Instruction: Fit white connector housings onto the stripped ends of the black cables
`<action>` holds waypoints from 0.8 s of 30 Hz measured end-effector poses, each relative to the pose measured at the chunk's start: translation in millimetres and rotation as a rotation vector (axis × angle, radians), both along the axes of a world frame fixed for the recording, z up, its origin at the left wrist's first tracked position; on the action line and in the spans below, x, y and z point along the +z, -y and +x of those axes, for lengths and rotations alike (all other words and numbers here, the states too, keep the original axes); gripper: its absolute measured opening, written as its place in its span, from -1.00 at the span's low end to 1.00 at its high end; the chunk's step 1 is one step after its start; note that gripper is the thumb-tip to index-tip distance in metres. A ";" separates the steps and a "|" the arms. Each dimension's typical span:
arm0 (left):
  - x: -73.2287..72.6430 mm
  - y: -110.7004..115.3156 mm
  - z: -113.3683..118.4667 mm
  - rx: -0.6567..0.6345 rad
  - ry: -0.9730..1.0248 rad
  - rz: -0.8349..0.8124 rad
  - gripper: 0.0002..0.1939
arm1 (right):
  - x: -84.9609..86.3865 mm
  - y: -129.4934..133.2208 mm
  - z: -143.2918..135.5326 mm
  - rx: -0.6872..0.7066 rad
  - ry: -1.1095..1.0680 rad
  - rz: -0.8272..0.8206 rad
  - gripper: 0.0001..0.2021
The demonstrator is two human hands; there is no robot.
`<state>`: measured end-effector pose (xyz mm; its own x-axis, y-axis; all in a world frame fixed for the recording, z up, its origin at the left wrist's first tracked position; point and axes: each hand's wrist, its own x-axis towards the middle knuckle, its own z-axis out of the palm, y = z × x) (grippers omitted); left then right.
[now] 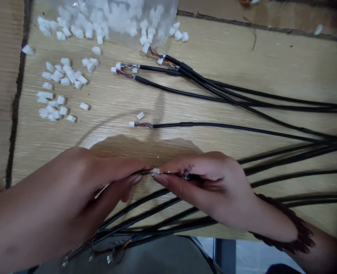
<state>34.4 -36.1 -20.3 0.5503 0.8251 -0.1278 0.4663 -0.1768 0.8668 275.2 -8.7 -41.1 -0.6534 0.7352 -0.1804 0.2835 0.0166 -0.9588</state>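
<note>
Several blk cables (197, 224) under R hand (225, 190), wht conns (68, 73) L.

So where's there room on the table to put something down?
Upper right: the table between the cardboard edge and the black cables looks mostly bare. A smaller gap sits between the white connectors and the left hand. It's crowded by the plastic bag and below the right hand.

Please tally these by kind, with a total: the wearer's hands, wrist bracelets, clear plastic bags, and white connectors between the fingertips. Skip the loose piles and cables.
Hands: 2 (left hand, right hand)
Bracelets: 1 (dark bracelet, right wrist)
Clear plastic bags: 1 (bag, top edge)
Connectors between fingertips: 1 (white connector)
Total: 5
</note>
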 end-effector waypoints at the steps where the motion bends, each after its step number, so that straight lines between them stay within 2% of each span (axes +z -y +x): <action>1: 0.2 1.3 -0.3 -0.008 -0.061 0.003 -0.58 | -0.4 0.3 -0.2 0.001 -0.001 0.023 -0.82; 4: -0.9 4.7 -2.6 -0.052 -0.049 0.065 -0.58 | -2.2 0.6 -0.5 0.007 -0.017 0.083 -0.85; 8: -2.4 6.8 -3.2 -0.035 -0.082 0.064 -0.61 | -3.0 0.0 -0.9 0.032 -0.059 0.118 -0.86; 14: 2.0 2.3 4.6 -0.008 -0.107 0.065 -0.77 | -2.0 -1.6 -0.5 0.076 -0.072 0.174 -0.86; 19: 7.3 -2.5 6.9 -0.011 -0.096 0.012 -0.77 | -2.9 -2.3 -0.1 0.102 -0.035 0.201 -0.84; 24: 0.2 2.4 3.0 0.003 -0.036 0.022 -0.73 | -3.1 -1.5 -2.3 0.091 -0.048 0.194 -0.87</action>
